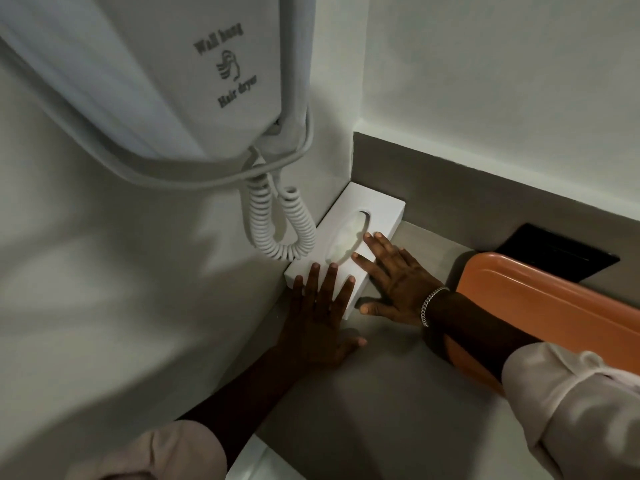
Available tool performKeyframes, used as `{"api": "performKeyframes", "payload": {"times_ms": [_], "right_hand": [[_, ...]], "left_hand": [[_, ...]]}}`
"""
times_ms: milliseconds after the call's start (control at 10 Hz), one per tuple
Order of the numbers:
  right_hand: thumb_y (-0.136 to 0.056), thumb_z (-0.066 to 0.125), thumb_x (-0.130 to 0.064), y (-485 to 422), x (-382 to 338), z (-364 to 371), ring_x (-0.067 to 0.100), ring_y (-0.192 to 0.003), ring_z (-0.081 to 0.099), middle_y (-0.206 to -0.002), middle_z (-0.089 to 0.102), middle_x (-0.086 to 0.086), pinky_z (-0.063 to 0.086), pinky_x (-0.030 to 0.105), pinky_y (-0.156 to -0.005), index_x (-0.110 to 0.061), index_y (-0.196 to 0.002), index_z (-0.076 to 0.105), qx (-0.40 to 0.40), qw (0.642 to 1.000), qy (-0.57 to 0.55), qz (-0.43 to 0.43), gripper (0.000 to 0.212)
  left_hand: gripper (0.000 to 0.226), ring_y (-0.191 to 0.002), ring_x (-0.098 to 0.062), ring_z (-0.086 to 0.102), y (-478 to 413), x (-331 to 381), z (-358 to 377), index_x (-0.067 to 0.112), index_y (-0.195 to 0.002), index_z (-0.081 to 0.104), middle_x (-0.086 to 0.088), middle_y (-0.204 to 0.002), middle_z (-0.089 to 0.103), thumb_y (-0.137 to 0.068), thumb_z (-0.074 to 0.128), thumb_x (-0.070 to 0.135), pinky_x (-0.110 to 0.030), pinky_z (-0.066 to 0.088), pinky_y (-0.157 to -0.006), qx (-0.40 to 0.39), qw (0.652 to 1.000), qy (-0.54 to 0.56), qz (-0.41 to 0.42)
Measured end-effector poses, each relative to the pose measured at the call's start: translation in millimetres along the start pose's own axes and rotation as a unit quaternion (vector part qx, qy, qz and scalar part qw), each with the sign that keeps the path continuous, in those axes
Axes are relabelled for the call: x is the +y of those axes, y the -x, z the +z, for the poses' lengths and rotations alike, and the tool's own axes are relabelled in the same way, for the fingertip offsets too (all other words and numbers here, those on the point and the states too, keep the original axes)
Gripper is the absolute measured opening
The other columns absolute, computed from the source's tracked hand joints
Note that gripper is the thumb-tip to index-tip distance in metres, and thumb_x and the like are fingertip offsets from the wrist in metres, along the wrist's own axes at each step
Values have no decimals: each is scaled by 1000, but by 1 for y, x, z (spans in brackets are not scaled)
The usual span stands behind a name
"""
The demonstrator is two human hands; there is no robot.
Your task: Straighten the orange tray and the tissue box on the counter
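A white tissue box with an oval slot lies in the corner of the grey counter, its long side along the left wall. My left hand rests flat with spread fingers over the box's near end. My right hand, with a silver bracelet at the wrist, lies flat against the box's right side, fingertips on its top. The orange tray sits to the right on the counter, partly under my right forearm and sleeve.
A wall-hung hair dryer with a coiled white cord hangs just above the box's left side. A black rectangular object lies behind the tray by the back wall. A white edge shows at the counter's front.
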State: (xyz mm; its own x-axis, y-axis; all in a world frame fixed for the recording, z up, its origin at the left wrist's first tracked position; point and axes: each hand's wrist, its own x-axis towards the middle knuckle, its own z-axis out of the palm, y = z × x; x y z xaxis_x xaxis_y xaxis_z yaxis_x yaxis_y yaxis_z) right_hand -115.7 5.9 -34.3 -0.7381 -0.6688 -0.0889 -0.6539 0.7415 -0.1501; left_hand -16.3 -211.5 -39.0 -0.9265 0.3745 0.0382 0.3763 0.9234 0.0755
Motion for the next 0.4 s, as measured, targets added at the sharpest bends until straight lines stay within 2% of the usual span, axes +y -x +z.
{"api": "performKeyframes", "payload": {"times_ms": [100, 200, 300, 400], "right_hand": [[-81, 19, -90, -1, 3, 2, 25, -148, -30, -161, -33, 2, 0, 53, -119, -48, -147, -28, -9, 1000, -3, -4, 92], [-85, 30, -84, 2, -2, -13, 24, -146, -31, -159, -34, 2, 0, 54, -120, -41, -155, -16, -35, 999, -1, 5, 95], [-90, 45, -72, 13, -18, -48, 23, -149, -26, -164, -26, 4, 3, 60, -124, -35, -157, -11, -38, 999, -18, 32, 94], [-92, 62, -55, 38, -47, -80, 25, -156, 10, -167, 11, -1, 22, 49, -123, -33, -158, 10, 228, 954, -191, 44, 87]], "left_hand": [[106, -151, -46, -3, -2, -1, 4, 18, -156, 7, -20, -165, 4, -79, 33, 86, -68, 4, -119, -3, 1000, -4, 5], [106, -150, -46, -5, -1, -1, -3, 18, -156, 5, -20, -165, 1, -78, 28, 88, -69, 3, -119, -21, 1000, 0, 11], [100, -149, -42, -16, -2, -2, -20, 23, -154, -3, -15, -163, -11, -80, 26, 83, -68, 4, -118, -39, 999, 17, 4], [99, -149, -32, -23, -2, 7, -37, 30, -147, -25, -4, -159, -29, -80, 31, 76, -60, 3, -122, -45, 990, 123, -52]]}}
